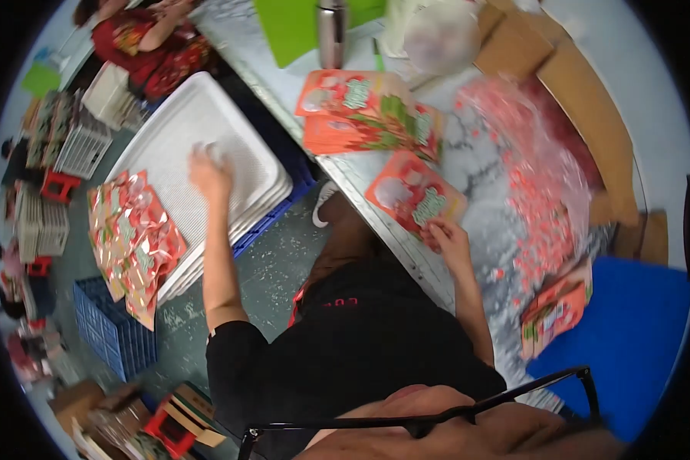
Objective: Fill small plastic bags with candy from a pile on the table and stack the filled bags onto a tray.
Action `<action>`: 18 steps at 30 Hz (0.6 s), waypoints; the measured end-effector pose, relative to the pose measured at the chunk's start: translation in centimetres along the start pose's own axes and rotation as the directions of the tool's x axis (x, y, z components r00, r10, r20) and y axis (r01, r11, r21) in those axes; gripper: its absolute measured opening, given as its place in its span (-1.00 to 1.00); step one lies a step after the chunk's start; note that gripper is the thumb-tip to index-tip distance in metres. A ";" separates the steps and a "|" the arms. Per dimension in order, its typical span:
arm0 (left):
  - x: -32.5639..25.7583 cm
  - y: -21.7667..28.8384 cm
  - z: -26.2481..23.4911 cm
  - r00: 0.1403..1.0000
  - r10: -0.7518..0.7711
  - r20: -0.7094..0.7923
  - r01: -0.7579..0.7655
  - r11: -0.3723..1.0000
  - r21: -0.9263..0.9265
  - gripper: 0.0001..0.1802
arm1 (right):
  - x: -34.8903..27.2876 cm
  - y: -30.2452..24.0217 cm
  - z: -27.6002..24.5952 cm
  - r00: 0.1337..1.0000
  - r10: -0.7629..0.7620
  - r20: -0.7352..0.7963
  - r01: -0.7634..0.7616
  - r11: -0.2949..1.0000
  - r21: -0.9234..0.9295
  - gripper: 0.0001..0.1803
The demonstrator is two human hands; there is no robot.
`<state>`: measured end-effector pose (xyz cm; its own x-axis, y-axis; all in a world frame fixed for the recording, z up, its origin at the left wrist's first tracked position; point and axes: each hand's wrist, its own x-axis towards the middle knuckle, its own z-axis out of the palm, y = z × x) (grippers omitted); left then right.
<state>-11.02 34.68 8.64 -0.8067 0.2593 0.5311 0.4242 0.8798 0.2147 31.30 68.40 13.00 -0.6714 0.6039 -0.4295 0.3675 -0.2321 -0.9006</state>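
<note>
My right hand pinches the near corner of an orange-red printed pouch, which lies flat by the edge of the marble-patterned table. Just beyond it, more flat pouches of the same kind overlap in a pile. To the left, my left hand is over a white mesh tray, the top one of a stack. Motion smears its fingers, and I see no pouch in it. Several shiny, filled-looking pouches lie heaped on the tray's near left end.
Small pink wrapped pieces spread from a clear plastic bag on the table's right side. Near them are more pouches and a blue board. A steel flask stands at the back. Left are a blue crate and another person.
</note>
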 end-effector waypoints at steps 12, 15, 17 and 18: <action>-18.1 39.2 -3.1 0.565 0.747 0.350 -0.425 0.627 -0.652 -0.58 | -1.1 3.7 -6.1 0.918 -0.204 -0.340 0.242 0.968 0.073 -0.79; -18.1 39.1 -2.7 0.585 0.743 0.325 -0.416 0.619 -0.666 -0.62 | -2.0 4.6 -7.1 0.906 -0.162 -0.392 0.217 0.971 0.101 -0.80; -17.8 39.1 -2.9 0.613 0.731 0.302 -0.332 0.584 -0.740 -0.75 | -2.1 4.9 -7.0 0.900 -0.149 -0.410 0.209 0.972 0.106 -0.81; -17.7 38.7 -2.6 0.607 0.734 0.304 -0.336 0.584 -0.739 -0.75 | -2.1 5.0 -6.7 0.899 -0.144 -0.413 0.207 0.972 0.113 -0.81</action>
<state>20.80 63.11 9.66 -0.3032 0.9246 0.2307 0.8228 0.1318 0.5529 38.80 71.08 9.83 -0.3913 0.8912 -0.2293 0.1453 -0.1862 -0.9717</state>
